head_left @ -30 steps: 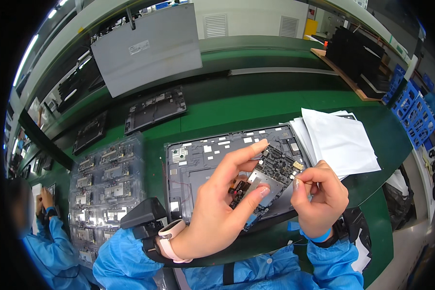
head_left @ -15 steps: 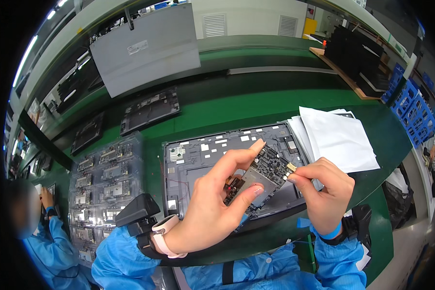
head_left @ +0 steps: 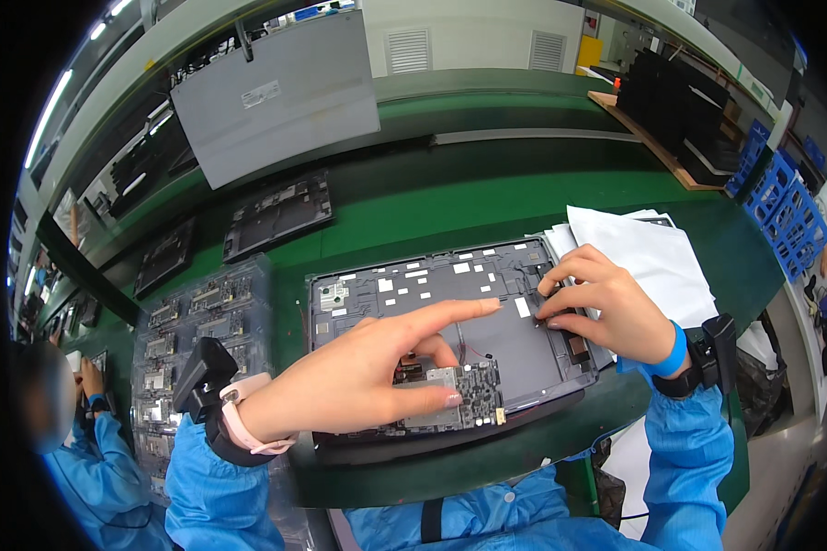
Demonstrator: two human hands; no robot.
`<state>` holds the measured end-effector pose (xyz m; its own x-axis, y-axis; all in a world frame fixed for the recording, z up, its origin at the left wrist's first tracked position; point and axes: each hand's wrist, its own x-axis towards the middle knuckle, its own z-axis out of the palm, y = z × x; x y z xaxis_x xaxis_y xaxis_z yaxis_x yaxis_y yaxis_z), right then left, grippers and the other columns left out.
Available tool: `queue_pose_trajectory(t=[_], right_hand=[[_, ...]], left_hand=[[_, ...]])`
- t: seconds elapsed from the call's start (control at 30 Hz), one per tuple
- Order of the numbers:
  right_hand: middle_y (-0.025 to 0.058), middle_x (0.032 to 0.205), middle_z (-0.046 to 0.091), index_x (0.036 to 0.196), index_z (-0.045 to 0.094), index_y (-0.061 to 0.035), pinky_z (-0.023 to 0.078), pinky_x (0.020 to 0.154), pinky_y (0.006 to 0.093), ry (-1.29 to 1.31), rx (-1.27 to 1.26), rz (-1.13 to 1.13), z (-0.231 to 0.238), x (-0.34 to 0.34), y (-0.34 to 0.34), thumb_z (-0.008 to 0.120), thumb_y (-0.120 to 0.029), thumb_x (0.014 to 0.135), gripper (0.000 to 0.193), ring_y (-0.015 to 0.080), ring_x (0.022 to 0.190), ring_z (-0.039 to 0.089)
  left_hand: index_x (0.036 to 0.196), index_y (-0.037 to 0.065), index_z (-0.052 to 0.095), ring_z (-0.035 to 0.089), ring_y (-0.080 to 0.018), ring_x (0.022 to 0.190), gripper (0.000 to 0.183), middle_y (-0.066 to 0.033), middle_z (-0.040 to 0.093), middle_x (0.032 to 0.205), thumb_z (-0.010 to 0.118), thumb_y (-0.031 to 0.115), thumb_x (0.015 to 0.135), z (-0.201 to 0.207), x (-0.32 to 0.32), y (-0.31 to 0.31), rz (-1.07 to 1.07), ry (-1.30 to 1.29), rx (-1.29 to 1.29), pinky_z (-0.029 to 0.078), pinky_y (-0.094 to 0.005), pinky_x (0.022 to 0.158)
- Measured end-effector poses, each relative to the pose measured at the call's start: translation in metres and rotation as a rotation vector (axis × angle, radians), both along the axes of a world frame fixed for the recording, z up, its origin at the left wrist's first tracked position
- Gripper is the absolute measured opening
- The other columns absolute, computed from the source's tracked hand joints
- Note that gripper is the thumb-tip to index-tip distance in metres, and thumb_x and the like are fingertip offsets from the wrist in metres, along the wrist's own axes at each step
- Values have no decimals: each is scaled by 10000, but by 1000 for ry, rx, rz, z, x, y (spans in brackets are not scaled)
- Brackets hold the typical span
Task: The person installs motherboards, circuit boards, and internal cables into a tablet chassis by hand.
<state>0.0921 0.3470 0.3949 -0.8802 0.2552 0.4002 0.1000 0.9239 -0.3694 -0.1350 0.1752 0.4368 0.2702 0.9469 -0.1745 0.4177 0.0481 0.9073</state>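
A dark grey laptop-like casing (head_left: 423,289) with small white pads lies on the green bench in front of me. Over its near part my left hand (head_left: 377,367) grips a circuit board (head_left: 478,395) between the thumb below and curled fingers, the index finger stretched out to the right. Thin wires run from beside the board up across the casing. My right hand (head_left: 597,303) is at the casing's right side, its fingertips bent together over dark parts there. What the fingertips pinch, if anything, is hidden.
Left of the casing stands a clear plastic tray (head_left: 262,275) of similar boards. White sheets (head_left: 639,257) lie at the right. Two more casings, one of them a dark casing (head_left: 278,214), rest farther back. A grey panel (head_left: 276,101) hangs above. Another person's blue sleeve (head_left: 110,468) is at far left.
The board has turned and come down toward the casing's near edge in my left hand. My right hand has let go of the board's connector end and moved up to the casing's right side.
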Motion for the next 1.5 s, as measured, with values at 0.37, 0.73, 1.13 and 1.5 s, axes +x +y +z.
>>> queue_pose_trajectory(t=[0.37,0.73,1.13,1.5], right_hand=[[49,848,601,903,585,-42,436,761,281,75,-160,-58,-25,-6,6,592,-76,832,80,197,841,547],[-17,737,561,907,573,11,390,642,184,491,-1092,-175,-37,-20,-7,539,-85,896,102,43,692,488],[21,690,586,860,581,42,408,616,197,589,-1063,-274,-43,-19,-4,552,-82,872,128,60,650,512],[41,693,602,824,580,41,421,604,217,593,-966,-323,-44,-18,-2,563,-75,852,120,73,636,528]], left_hand=[[1374,115,394,510,-67,809,627,-37,560,894,615,28,793,-9,7,31,309,231,263,407,-203,693],[1314,76,435,532,-64,733,537,-41,565,894,586,-2,804,-46,35,79,459,34,497,431,-209,638],[1278,30,491,552,-68,778,458,-81,557,1003,594,14,832,-58,45,84,461,-63,439,472,-195,620],[1273,27,501,538,-31,682,459,-74,569,1035,602,9,826,-62,45,88,455,-62,450,441,-170,501]])
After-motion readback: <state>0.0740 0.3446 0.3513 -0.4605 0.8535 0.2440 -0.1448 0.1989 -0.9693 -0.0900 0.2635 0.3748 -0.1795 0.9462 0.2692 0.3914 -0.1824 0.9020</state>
